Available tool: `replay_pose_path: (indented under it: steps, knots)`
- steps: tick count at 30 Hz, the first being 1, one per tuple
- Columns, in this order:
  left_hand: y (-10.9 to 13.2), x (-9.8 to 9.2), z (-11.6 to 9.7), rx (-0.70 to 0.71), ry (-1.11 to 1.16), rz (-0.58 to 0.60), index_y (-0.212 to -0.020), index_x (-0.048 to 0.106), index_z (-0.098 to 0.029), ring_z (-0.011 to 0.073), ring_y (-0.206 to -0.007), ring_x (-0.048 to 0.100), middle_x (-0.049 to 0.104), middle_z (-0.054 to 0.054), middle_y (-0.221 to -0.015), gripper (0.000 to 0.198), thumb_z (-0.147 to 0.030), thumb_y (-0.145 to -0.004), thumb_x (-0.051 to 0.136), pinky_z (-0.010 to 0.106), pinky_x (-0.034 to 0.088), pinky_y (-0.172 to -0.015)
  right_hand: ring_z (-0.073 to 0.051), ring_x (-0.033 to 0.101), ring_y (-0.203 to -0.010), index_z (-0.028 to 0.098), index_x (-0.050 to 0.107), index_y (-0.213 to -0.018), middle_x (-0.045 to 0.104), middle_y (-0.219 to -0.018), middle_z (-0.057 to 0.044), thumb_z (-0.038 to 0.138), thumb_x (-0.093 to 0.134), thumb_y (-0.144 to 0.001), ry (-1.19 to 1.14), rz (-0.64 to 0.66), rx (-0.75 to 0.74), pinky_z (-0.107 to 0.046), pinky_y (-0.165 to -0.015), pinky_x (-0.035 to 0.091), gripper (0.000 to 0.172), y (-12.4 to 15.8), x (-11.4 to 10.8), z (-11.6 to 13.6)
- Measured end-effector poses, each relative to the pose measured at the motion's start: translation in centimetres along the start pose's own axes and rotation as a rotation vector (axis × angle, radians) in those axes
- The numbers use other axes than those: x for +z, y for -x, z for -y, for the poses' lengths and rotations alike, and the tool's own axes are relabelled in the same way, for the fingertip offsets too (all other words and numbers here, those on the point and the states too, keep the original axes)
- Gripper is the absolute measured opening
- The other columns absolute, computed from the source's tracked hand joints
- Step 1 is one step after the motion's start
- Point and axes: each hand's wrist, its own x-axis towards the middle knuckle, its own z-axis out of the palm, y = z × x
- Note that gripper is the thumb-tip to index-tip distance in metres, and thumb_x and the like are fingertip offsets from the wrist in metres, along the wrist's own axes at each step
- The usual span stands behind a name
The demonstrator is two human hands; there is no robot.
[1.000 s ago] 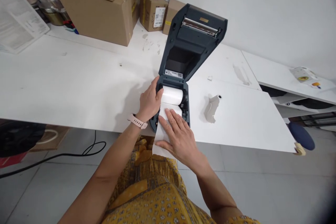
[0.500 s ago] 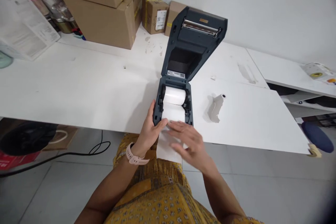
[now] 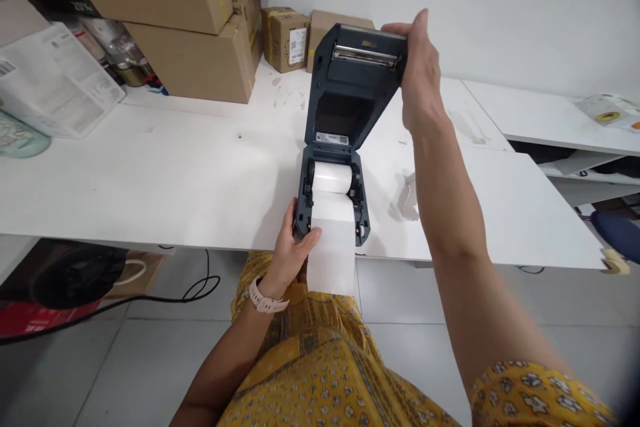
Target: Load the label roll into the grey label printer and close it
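Along the white surface (image 3: pixel 175 180), cardboard boxes (image 3: pixel 200 57) stand behind and left of the printer (image 3: pixel 333 153). Inside its base lies a paper roll (image 3: pixel 331 178), the strip (image 3: pixel 331 260) hanging over the printer's front. Partly curled, the left hand (image 3: pixel 290 248) holds the printer's front left side, thumb by the strip; the right hand (image 3: pixel 421 70), half open, touches the raised lid's (image 3: pixel 345 83) upper right corner, its grip partly hidden.

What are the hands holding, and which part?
Right hand: the lid, by its top right corner. Left hand: the base, by its front left corner.
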Motion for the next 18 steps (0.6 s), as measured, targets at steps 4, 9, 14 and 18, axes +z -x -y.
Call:
replay_pose_path:
  steps: [4,9,14,18]
  knots:
    - [0.5,-0.6,0.8,0.043,-0.056,0.009,-0.166,0.011,-0.031,0.0331,-0.159,0.023,0.018,0.011,-0.174,0.103,-0.051,-0.088,0.075,0.051,0.030,-0.129,-0.020,0.064,-0.126,0.025,0.069,-0.122,0.071,-0.127,-0.004,0.060,0.030,-0.106,0.094,-0.160,-0.363,-0.038,-0.111,0.052,0.054,8.7,0.1,0.0]
    - [1.3,-1.4,0.6,0.281,-0.200,-0.007,-0.165,0.008,-0.043,0.0330,-0.162,0.009,0.004,0.002,-0.176,0.094,-0.055,-0.093,0.067,0.055,0.023,-0.130,-0.026,0.054,-0.141,0.034,0.059,-0.141,0.059,-0.148,-0.001,0.034,0.036,-0.107,0.197,-0.078,-0.544,-0.055,-0.118,0.045,0.041,21.4,1.1,-2.8]
    - [-0.3,-0.5,-1.6,0.477,-0.254,-0.144,-0.162,0.023,-0.043,0.0291,-0.162,0.009,0.015,-0.003,-0.175,0.072,-0.057,-0.099,0.056,0.053,0.015,-0.132,-0.028,0.054,-0.141,0.032,0.059,-0.144,0.065,-0.143,-0.004,0.028,0.036,-0.105,0.262,-0.054,-0.502,-0.056,-0.117,0.042,0.045,26.4,2.7,-5.4]
    - [-2.3,0.8,-1.7,0.280,-0.150,-0.138,-0.160,0.030,-0.040,0.0269,-0.162,0.015,0.022,-0.002,-0.173,0.074,-0.052,-0.096,0.065,0.048,0.019,-0.133,-0.022,0.071,-0.113,0.034,0.074,-0.113,0.079,-0.113,0.002,0.021,0.043,-0.104,0.202,-0.154,-0.393,-0.050,-0.110,0.046,0.035,25.1,2.9,-4.7]
